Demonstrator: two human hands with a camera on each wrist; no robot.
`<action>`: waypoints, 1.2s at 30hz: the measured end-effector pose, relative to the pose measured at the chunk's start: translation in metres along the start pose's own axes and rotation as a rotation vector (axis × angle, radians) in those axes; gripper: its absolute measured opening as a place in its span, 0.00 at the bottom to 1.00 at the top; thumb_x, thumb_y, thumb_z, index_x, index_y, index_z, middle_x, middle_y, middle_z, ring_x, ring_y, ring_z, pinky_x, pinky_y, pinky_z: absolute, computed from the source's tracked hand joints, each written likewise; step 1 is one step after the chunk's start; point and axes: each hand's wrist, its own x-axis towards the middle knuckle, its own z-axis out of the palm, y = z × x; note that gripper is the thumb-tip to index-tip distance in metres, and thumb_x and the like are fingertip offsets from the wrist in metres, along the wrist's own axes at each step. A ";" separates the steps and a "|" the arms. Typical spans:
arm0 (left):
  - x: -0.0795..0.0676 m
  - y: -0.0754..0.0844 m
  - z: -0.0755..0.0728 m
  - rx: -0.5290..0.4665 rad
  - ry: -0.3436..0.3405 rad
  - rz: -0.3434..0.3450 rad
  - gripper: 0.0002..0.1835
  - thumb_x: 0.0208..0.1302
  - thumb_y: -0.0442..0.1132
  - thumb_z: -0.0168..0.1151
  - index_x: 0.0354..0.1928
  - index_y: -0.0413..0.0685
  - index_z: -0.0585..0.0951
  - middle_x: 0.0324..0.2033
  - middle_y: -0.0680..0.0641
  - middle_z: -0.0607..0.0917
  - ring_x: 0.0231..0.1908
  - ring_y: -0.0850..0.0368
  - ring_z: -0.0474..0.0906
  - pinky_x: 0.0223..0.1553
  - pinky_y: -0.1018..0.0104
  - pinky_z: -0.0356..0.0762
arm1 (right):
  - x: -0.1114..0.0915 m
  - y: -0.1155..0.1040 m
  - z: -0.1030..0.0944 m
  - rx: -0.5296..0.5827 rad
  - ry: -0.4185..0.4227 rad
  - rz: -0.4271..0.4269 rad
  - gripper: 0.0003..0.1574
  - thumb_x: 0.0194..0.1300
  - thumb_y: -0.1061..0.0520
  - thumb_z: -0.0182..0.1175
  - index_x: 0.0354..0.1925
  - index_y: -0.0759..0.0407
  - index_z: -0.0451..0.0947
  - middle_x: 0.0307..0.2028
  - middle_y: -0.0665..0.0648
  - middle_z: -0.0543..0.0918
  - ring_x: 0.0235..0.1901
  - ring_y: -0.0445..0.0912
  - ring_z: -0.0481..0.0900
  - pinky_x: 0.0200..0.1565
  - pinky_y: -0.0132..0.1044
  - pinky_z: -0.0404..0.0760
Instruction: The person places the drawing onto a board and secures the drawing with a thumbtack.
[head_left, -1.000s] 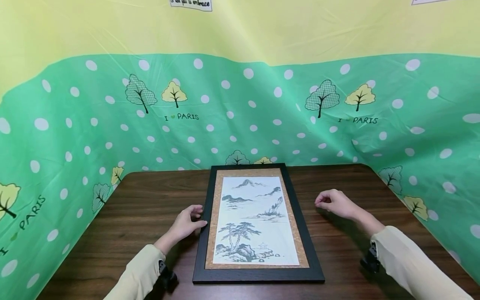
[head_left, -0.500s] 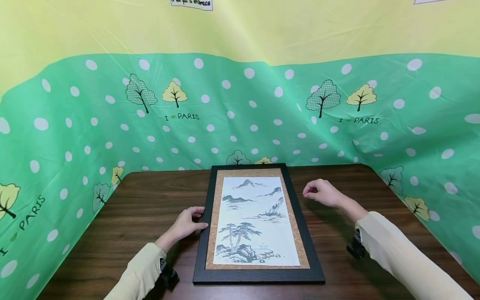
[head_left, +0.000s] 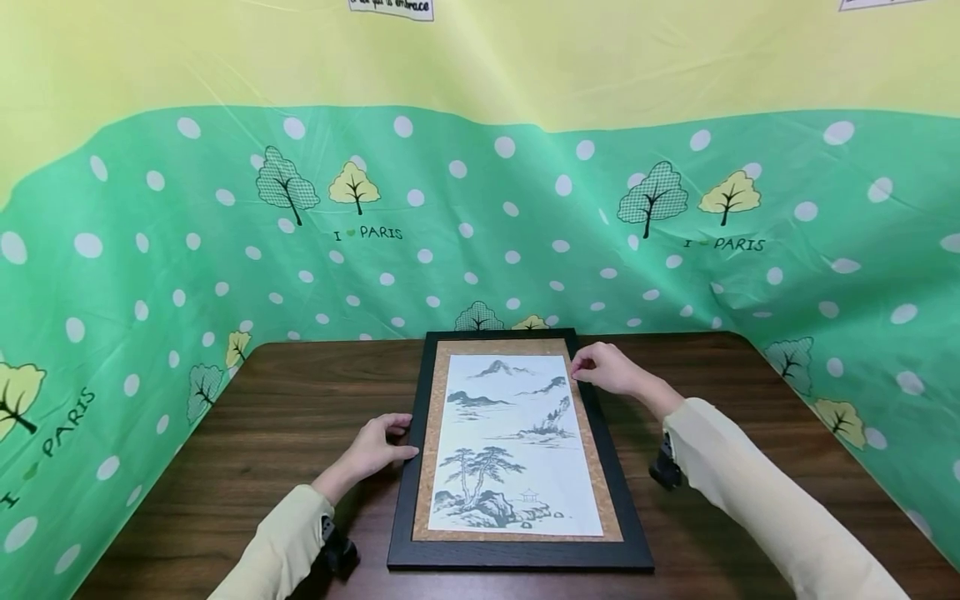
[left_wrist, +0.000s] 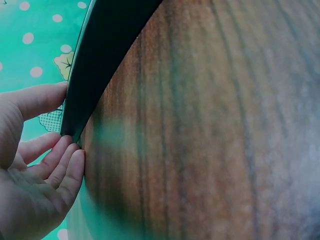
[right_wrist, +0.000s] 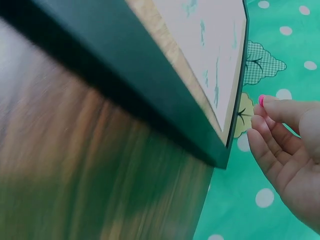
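A cork board [head_left: 422, 512] with a black frame lies on the table. On it is a white paper sheet [head_left: 517, 458] printed with an ink landscape of mountains and trees. My left hand [head_left: 371, 446] rests against the board's left edge, thumb and fingers spread apart and loosely bent. At the upper right of the board, my right hand [head_left: 611, 369] hovers with its fingertips by the sheet's top right corner. In the right wrist view its thumb and forefinger pinch a pink push pin [right_wrist: 261, 100], of which only a small pink bit shows. Whether it touches the sheet I cannot tell.
The dark wooden table [head_left: 315, 383] extends on both sides of the board. Behind and around it hangs a green and yellow cloth [head_left: 480, 208] with white dots and printed trees. The board's far edge reaches the cloth.
My right hand has moved left and away from me, from beside the board to over its upper right side. My left hand has stayed at the left edge.
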 end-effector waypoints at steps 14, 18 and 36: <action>0.000 0.005 -0.001 0.045 -0.004 -0.016 0.27 0.46 0.31 0.69 0.51 0.32 0.75 0.46 0.41 0.79 0.44 0.47 0.75 0.46 0.54 0.73 | 0.047 -0.003 0.035 0.128 0.017 0.073 0.05 0.60 0.67 0.57 0.31 0.67 0.80 0.29 0.58 0.81 0.26 0.44 0.71 0.30 0.34 0.72; 0.000 0.005 -0.001 0.043 -0.005 -0.015 0.27 0.46 0.31 0.70 0.51 0.31 0.75 0.45 0.41 0.79 0.44 0.47 0.75 0.46 0.54 0.73 | 0.056 -0.002 0.048 0.152 0.064 0.093 0.05 0.59 0.66 0.58 0.30 0.67 0.81 0.29 0.59 0.81 0.25 0.44 0.71 0.29 0.34 0.71; 0.001 0.003 -0.003 0.021 -0.028 -0.015 0.27 0.47 0.32 0.69 0.51 0.31 0.74 0.46 0.40 0.79 0.45 0.46 0.74 0.47 0.54 0.72 | 0.079 0.003 0.077 0.236 0.207 0.280 0.07 0.59 0.62 0.60 0.33 0.66 0.82 0.32 0.60 0.83 0.31 0.47 0.75 0.32 0.33 0.71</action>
